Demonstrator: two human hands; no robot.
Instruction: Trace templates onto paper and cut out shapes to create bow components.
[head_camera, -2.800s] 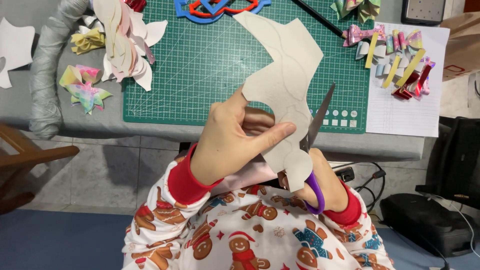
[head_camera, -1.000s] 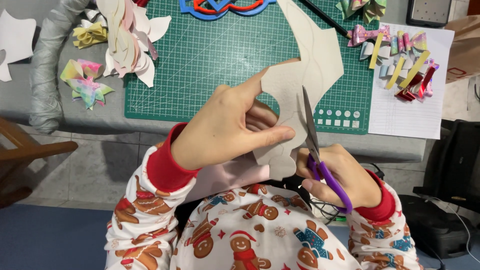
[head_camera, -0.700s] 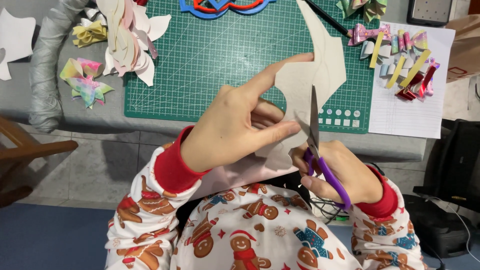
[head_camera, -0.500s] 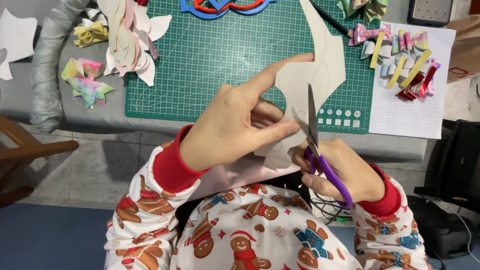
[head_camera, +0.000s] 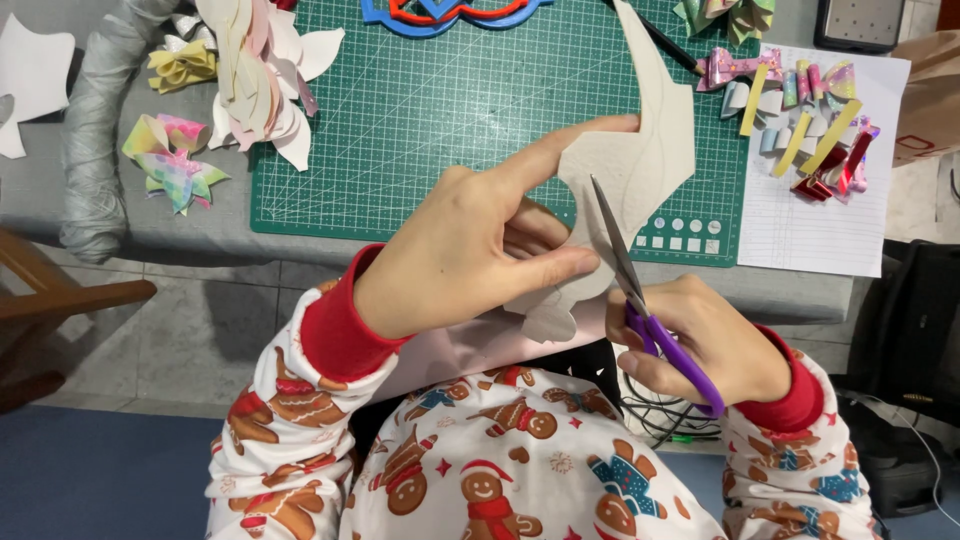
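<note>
My left hand (head_camera: 470, 250) pinches a cream paper cut-out (head_camera: 640, 165) with wavy edges and pencil lines, held above the table edge. My right hand (head_camera: 710, 340) grips purple-handled scissors (head_camera: 640, 295), their blades pointing up and lying across the lower part of the paper. The blades look nearly closed on the sheet. My sleeves are red-cuffed with a gingerbread print.
A green cutting mat (head_camera: 440, 110) lies on the grey table. Cut paper petals (head_camera: 262, 75) and folded coloured bows (head_camera: 172, 165) sit at the left. A white sheet (head_camera: 830, 210) with ribbon pieces (head_camera: 800, 115) is at the right. Blue and red templates (head_camera: 450, 12) lie at the far edge.
The paper has been turned and shifted right between my hands. The scissors have moved up along it, cutting further into the sheet.
</note>
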